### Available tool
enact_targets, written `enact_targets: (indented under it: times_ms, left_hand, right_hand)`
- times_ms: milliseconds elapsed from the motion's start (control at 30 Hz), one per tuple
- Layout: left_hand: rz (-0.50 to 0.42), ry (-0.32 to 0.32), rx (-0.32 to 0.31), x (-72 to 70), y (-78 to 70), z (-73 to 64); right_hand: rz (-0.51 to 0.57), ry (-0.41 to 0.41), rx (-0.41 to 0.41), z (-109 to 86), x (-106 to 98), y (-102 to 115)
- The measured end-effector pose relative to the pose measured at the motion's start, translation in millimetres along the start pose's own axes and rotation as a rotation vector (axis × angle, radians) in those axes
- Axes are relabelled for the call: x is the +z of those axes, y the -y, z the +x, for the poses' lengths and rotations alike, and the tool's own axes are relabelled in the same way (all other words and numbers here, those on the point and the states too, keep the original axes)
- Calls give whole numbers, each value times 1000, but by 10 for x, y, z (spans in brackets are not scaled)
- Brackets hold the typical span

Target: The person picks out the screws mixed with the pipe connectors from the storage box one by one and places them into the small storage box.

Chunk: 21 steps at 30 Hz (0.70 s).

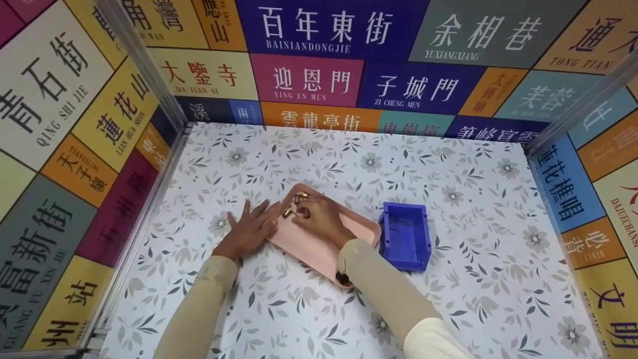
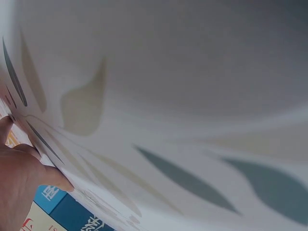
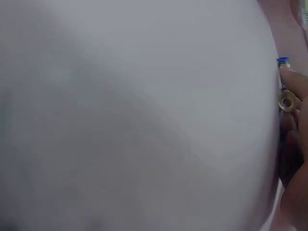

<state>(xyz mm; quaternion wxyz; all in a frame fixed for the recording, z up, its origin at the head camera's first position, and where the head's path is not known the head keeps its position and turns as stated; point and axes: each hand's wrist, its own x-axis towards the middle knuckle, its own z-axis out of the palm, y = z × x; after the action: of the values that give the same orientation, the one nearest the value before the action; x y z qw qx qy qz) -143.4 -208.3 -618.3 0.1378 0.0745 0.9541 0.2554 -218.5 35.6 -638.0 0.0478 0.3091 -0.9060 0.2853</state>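
Observation:
A pink tray (image 1: 359, 224) lies at a slant on the table. Several small brass fittings (image 1: 287, 213) sit toward its far left end. My right hand (image 1: 324, 217) is over the tray, fingers curled among them. In the right wrist view, the thumb and fingers of the right hand (image 3: 298, 125) pinch a brass fitting (image 3: 287, 102) with a round hole; a blue-collared end (image 3: 283, 60) shows past the thumb. My left hand (image 1: 249, 229) has its fingers spread, fingertips at the tray's left edge. Only part of the left hand (image 2: 21, 178) shows in the left wrist view.
To the right of the tray stands a blue plastic bin (image 1: 416, 254) with a few thin dark pieces (image 1: 398, 222) inside. Something black (image 1: 343, 278) is in the tray's near corner, partly behind the right sleeve. Printed panels (image 1: 304, 80) wall in the flower-patterned tabletop (image 1: 309, 154).

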Motion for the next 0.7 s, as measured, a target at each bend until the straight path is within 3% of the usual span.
enact_targets:
  times_ms: [433,700]
  left_hand:
    - [18,-1,25,-16,-8,-23]
    - [29,7,21,-23,-20,-20]
  right_hand:
    - [-2,-89,16,-50,57,-27]
    - [41,-91,28,-56,42,-28]
